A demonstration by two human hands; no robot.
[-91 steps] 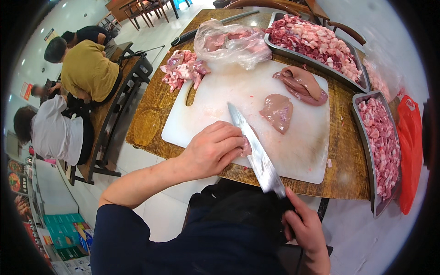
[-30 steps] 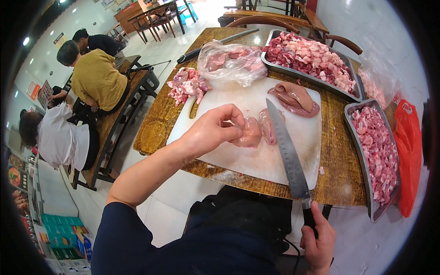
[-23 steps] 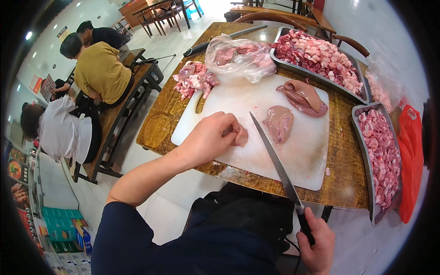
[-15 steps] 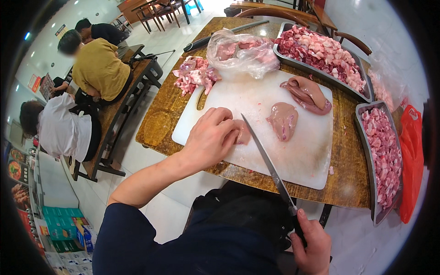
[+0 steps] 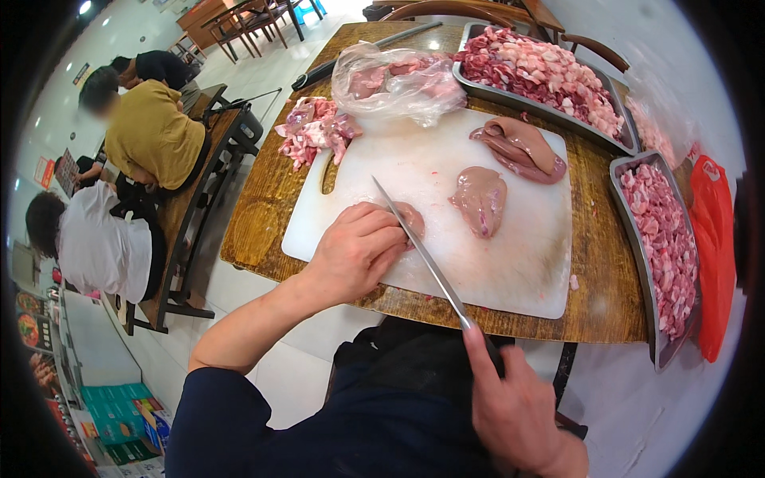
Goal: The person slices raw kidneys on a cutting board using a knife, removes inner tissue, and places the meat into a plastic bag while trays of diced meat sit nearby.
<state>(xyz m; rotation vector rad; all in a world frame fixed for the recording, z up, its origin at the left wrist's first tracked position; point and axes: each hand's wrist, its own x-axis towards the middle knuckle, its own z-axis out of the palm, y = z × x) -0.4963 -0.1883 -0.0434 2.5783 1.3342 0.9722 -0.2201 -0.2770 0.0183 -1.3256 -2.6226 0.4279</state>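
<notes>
My left hand (image 5: 356, 251) has its fingers curled, pressing a small piece of pinkish-brown organ meat (image 5: 412, 217) onto the white cutting board (image 5: 510, 279); the fingers hide part of it. In my right hand (image 5: 518, 406) is a long knife (image 5: 430, 267), gripped by its dark handle, with the index finger stretched along the blade's base. The blade slants across the board's near edge and lies over or against the held piece, close to the left fingertips. Right of it lie a smooth meat slab (image 5: 480, 199) and a larger folded piece (image 5: 522, 151).
A heap of fatty meat (image 5: 315, 131), a clear plastic bag (image 5: 398, 84) of meat and a dark-handled rod (image 5: 319, 76) lie beyond the board. Metal trays of diced meat (image 5: 550, 84) (image 5: 657, 239) and a red bag (image 5: 712, 255) line the right. People (image 5: 151, 127) sit on benches at left.
My right hand has moved up and left, bringing the blade onto the held piece beside the left fingers. The view has shifted slightly; the left hand still holds the meat.
</notes>
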